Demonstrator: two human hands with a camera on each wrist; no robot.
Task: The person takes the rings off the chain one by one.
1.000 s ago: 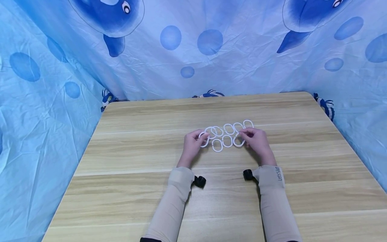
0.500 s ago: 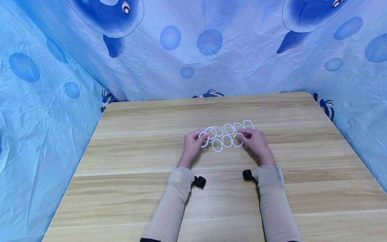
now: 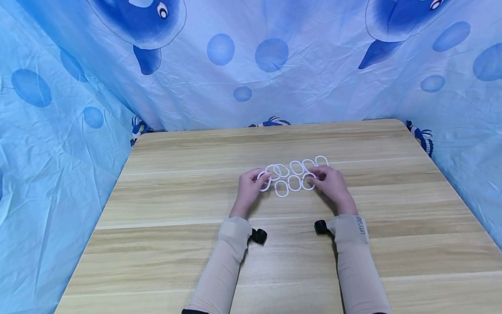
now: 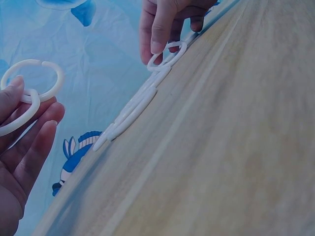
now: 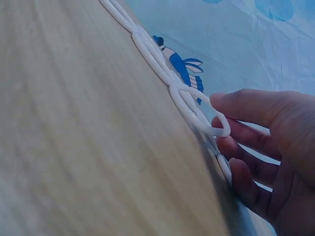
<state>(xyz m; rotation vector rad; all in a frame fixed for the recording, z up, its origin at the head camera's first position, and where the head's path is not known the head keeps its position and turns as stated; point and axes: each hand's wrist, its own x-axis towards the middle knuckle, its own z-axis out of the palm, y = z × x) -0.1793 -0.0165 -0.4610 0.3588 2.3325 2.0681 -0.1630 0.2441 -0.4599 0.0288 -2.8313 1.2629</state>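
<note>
In the head view my left hand (image 3: 249, 187) pinches a white C-shaped shower curtain ring (image 3: 265, 190) between thumb and fingers. A second white ring (image 4: 60, 81) passes through it, and in the left wrist view both are off the table. My right hand (image 3: 333, 184) holds the edge of another shower curtain ring (image 5: 183, 105) at the right end of the near row. That ring is tilted up, its far side low against the neighbouring ring. Two more rings lie left of it, the middle ring (image 3: 289, 182) and the leftmost ring (image 3: 282, 196).
Behind this row lie several similar rings, including a far-right ring (image 3: 321, 156) partly hidden by my right fingers. All rest on a wood-grain table (image 3: 196, 261). A blue printed curtain (image 3: 243, 56) hangs around its back and sides.
Over the last second my right hand has shifted slightly left, bringing its ring closer to the middle ring of the near row. The left hand has stayed in place.
</note>
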